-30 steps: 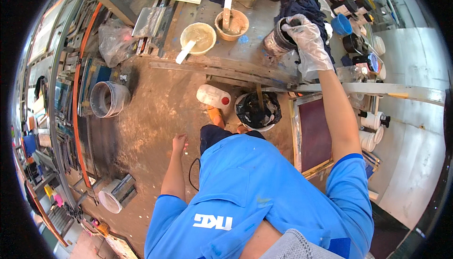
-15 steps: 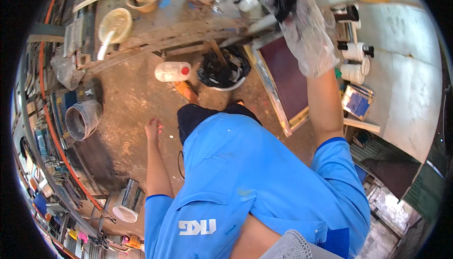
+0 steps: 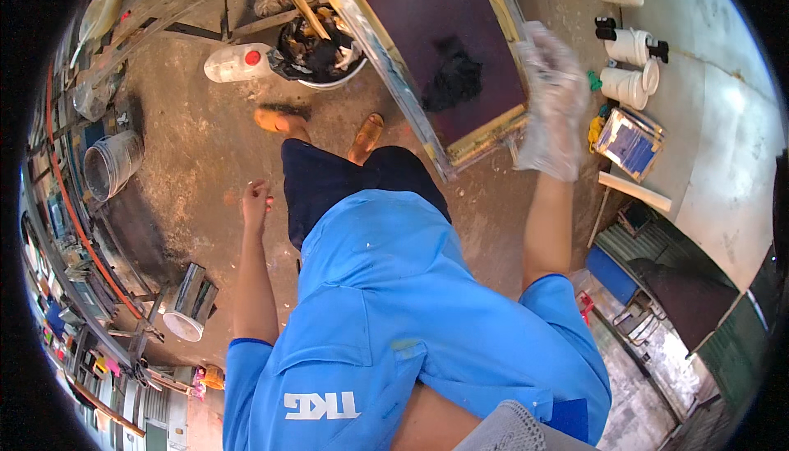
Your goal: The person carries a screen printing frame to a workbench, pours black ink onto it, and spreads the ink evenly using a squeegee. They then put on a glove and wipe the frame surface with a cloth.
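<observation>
Here the left hand (image 3: 256,201) hangs bare and loosely spread over the dirt floor (image 3: 189,147), touching nothing. Rightward, the framed dark-red screen (image 3: 440,36) lies just left of the gloved right hand (image 3: 552,97). Half a second ago that hand gripped a dark rag higher up; whether its fingers now hold anything, I cannot tell.

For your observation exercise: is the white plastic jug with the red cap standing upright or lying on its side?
Lying on its side. The white jug stretches lengthwise across the dirty floor beside the black-lined bucket, with its red cap showing on its upper side.
</observation>
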`<state>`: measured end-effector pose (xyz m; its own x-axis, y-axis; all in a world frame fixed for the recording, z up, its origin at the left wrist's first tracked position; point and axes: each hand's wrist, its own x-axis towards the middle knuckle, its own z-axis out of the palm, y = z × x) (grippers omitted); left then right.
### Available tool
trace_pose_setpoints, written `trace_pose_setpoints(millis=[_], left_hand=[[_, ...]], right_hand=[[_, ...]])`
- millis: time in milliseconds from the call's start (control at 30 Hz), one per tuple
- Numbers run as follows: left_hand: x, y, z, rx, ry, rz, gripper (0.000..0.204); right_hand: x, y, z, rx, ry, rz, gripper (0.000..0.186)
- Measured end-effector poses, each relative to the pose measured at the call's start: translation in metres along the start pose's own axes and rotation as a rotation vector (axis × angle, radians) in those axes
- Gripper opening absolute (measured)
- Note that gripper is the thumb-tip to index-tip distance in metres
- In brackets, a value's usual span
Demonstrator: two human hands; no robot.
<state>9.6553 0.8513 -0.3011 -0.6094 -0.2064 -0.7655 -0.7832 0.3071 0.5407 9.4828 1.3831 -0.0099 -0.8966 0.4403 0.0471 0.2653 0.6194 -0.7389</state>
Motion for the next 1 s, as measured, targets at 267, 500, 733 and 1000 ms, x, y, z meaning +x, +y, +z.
trace_pose_setpoints(millis=[267,500,733,1000], left_hand=[[-0.109,-0.032,0.077,0.086,0.117,0.059,0.034],[-0.188,-0.107,0.155,-0.297,0.287,-0.100,0.030],[-0.182,-0.152,0.306,-0.406,0.380,-0.077,0.032],[-0.085,0.144,0.410,-0.450,0.216,0.319,0.056]], right_hand=[[-0.033,0.165,0.077,-0.330,-0.356,-0.483,0.068],[-0.048,0.224,0.108,-0.207,-0.656,-0.584,0.044],[0.036,0.207,0.124,-0.405,-0.086,-0.559,0.036],[0.028,0.261,0.103,-0.351,-0.561,-0.945,0.039]])
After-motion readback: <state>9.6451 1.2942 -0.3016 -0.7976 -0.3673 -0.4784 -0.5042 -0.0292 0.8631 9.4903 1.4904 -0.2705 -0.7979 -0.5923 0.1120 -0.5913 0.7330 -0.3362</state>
